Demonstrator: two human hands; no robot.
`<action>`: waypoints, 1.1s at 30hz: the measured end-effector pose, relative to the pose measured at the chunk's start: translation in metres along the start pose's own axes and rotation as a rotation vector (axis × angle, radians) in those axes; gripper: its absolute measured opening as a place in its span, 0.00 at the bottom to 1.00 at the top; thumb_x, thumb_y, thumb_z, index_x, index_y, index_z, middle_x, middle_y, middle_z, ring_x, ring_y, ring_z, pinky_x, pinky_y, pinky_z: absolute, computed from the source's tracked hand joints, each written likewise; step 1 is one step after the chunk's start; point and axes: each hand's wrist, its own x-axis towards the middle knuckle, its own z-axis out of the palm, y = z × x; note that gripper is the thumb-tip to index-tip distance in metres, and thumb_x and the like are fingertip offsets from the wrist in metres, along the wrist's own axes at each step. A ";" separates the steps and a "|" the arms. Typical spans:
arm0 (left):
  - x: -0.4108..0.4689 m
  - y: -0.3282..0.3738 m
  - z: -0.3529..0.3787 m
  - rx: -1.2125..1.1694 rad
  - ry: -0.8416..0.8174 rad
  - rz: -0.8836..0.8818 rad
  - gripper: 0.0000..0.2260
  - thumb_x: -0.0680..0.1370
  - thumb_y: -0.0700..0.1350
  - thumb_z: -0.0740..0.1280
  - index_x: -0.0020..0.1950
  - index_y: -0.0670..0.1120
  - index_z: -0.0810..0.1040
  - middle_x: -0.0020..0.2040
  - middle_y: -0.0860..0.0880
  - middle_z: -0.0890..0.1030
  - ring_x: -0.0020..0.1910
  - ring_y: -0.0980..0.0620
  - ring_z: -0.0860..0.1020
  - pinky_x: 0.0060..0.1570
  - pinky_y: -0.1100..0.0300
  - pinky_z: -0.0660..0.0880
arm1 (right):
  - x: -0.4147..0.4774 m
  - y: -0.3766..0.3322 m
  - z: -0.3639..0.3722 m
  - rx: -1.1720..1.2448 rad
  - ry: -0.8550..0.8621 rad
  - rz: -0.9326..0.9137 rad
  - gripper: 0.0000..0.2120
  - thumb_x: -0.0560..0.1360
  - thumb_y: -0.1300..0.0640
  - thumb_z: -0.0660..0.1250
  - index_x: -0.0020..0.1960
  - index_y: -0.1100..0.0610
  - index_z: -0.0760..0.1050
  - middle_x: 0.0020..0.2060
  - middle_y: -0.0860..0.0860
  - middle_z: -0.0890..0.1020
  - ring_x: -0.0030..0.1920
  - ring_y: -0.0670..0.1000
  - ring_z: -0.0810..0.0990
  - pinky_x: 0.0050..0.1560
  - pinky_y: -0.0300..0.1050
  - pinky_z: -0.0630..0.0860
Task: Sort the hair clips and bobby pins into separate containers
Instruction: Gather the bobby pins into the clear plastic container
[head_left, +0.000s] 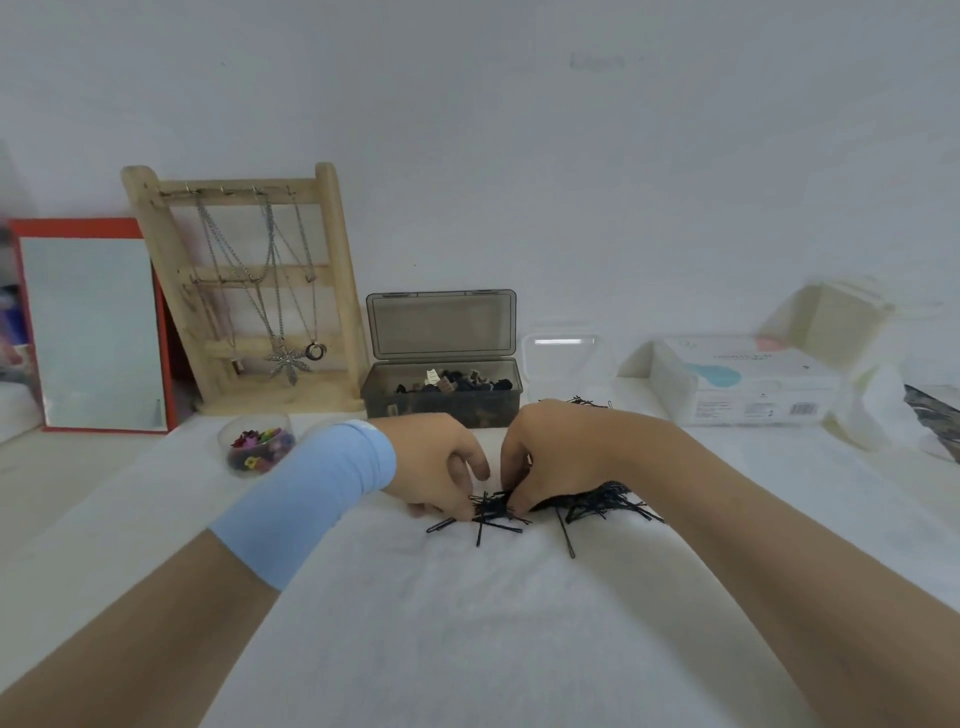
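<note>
Our left hand (431, 465) and right hand (553, 449) curl their fingers (447, 499) onto the bobby pins (592, 503) in the middle of the bench (467, 634), pinching them, apparently to gather one bundle.

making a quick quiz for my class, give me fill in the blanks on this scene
The left hand and right hand pinch black ____ on the white cloth. The grey box has its lid ____. The mirror has a ____ frame. The blue band is on the ____ wrist.
Missing: bobby pins; open; red; left.
</note>
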 end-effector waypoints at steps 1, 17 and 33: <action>-0.005 -0.003 -0.002 0.055 -0.009 -0.020 0.19 0.74 0.52 0.72 0.64 0.55 0.77 0.53 0.61 0.80 0.37 0.57 0.81 0.47 0.62 0.78 | 0.000 -0.001 0.002 -0.015 0.010 -0.010 0.08 0.69 0.45 0.75 0.45 0.48 0.85 0.40 0.43 0.84 0.44 0.46 0.80 0.44 0.40 0.77; 0.017 -0.009 0.001 0.188 0.024 0.121 0.19 0.69 0.47 0.77 0.59 0.54 0.80 0.46 0.59 0.80 0.47 0.55 0.80 0.50 0.62 0.77 | 0.001 -0.015 0.007 -0.083 -0.016 0.021 0.17 0.68 0.41 0.75 0.51 0.51 0.84 0.44 0.49 0.84 0.47 0.50 0.80 0.42 0.41 0.75; -0.002 -0.012 -0.005 0.214 0.007 0.008 0.26 0.69 0.64 0.73 0.63 0.54 0.78 0.54 0.57 0.80 0.52 0.55 0.78 0.56 0.59 0.75 | 0.011 -0.008 0.016 0.008 0.153 -0.086 0.12 0.71 0.49 0.75 0.55 0.49 0.84 0.45 0.44 0.83 0.45 0.45 0.78 0.44 0.36 0.74</action>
